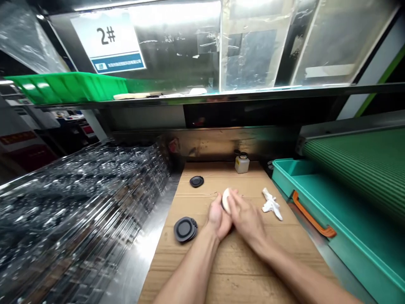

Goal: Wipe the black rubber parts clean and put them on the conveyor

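A white disc [225, 200] sits pinched between the two hands at the middle of the frame, just above a cardboard sheet [240, 278]. The left hand [217, 216] cups it from below and the right hand [246, 216] lies over its face, so the hands are together and clamped on it. It looks light and stiff, but smooth enough to slip, so its rim seems the safest hold. Both forearms rise from the bottom edge, wrists bent. Two black discs [185, 229] lie to the left, a small bottle [242, 164] stands beyond, and a white cloth [271, 204] lies to the right, beside a teal tray [303, 177].
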Demonstrator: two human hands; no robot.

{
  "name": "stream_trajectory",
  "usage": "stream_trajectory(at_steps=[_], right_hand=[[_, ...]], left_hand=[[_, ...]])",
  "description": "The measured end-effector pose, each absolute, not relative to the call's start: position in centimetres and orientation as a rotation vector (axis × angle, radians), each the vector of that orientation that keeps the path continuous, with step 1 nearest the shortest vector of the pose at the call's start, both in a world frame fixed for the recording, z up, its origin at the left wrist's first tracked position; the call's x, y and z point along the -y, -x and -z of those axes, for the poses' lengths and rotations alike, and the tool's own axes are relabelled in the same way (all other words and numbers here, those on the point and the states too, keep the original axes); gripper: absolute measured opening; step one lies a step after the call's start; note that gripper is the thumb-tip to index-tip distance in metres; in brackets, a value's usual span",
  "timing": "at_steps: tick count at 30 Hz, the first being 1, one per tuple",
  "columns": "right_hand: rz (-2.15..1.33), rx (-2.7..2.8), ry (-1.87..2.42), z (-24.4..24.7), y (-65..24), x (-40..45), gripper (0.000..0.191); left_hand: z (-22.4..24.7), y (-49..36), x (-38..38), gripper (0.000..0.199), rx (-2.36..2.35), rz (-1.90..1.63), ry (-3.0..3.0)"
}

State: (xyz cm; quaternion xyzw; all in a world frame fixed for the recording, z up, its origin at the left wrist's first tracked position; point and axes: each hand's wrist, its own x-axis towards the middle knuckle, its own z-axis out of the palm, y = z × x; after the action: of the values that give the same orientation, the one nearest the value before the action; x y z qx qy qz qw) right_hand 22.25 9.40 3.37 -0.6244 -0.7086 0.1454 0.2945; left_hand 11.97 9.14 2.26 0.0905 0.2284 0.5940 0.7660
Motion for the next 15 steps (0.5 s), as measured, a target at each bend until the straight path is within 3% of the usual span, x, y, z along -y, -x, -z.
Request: stream_trajectory(at_steps=[15], right_hand=[[-0.265, 1.94, 1.681, -2.74, -22.71, -9.63, 0.047]], left_hand=[[-1.95, -12.34, -9.64, 0.036, -0.557, -1.308, -0.21]])
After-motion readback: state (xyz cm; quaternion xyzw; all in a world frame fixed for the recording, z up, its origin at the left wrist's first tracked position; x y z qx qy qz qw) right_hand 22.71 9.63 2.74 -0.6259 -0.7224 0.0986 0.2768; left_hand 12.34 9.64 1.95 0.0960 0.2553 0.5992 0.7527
